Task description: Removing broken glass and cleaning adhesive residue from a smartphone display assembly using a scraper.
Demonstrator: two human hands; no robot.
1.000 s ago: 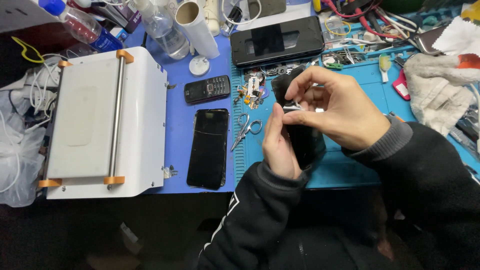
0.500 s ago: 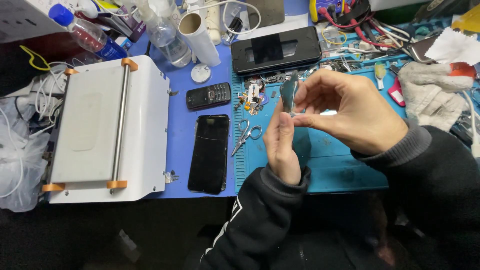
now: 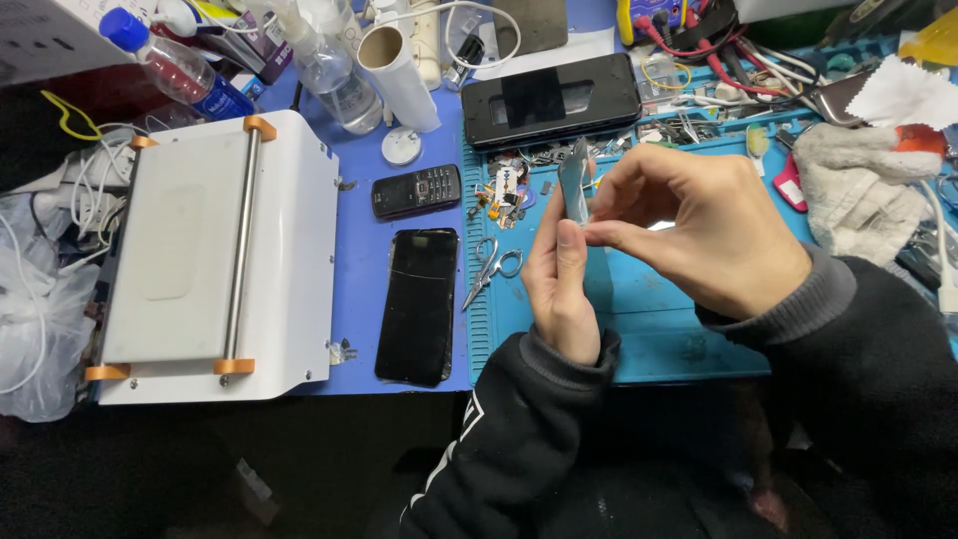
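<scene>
A thin dark phone part [image 3: 573,180] was held edge-on above the teal work mat [image 3: 639,329], between the two hands. The left hand [image 3: 559,284] was propped upright behind it, fingers straight and close together; the right hand [image 3: 699,225] was pinched on its near edge with thumb and forefinger narrowed. The step in hand was judged to be inspection or peeling of a layer from the part. A steady grip and a slow pull along the edge were judged to be called for next. Compared with a second before, the part had been turned from flat-on to edgewise and raised. The cracked black smartphone [image 3: 419,304], small scissors [image 3: 487,269] and white separator machine [image 3: 215,255] were left unmoved.
</scene>
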